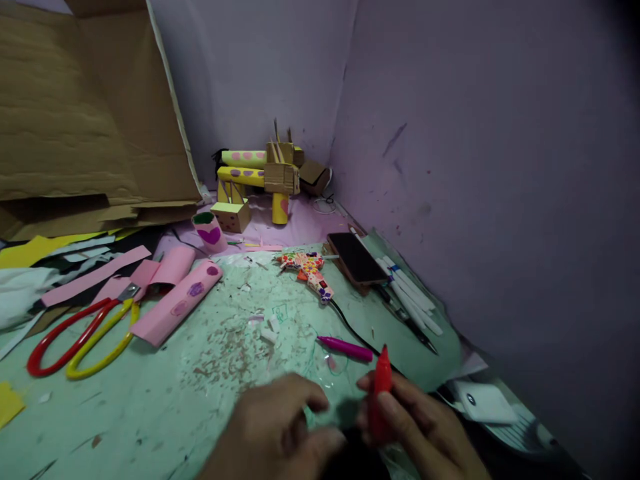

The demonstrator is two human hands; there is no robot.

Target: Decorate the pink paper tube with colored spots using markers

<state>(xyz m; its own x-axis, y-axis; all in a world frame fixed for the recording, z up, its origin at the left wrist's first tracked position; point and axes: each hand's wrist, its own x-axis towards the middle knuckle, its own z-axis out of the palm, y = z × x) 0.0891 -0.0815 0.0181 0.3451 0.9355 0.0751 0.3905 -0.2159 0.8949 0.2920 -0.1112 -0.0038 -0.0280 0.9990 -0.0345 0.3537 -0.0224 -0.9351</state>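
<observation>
A red marker [382, 393] stands nearly upright in my right hand [420, 427], gripped between thumb and fingers with its dark tip uppermost. My left hand [280, 427] hovers beside it at the bottom centre, blurred, its thumb and index finger curved and apart with nothing visible between them. Just beyond both hands, a purple marker [346, 349] lies on the green table cover [165, 407]. A flower-patterned glue gun [311, 272] rests farther back, its black cord running toward my right hand. To the left lies a pink paper tube [177, 303] with purple spots.
Scissors [87, 333] with red and yellow handles lie left among paper strips. A phone [357, 257] and several white sticks [407, 293] lie right, near a white device [485, 402]. Yellow cardboard figures [243, 175] stand at the back; a large cardboard box [90, 100] rises at left.
</observation>
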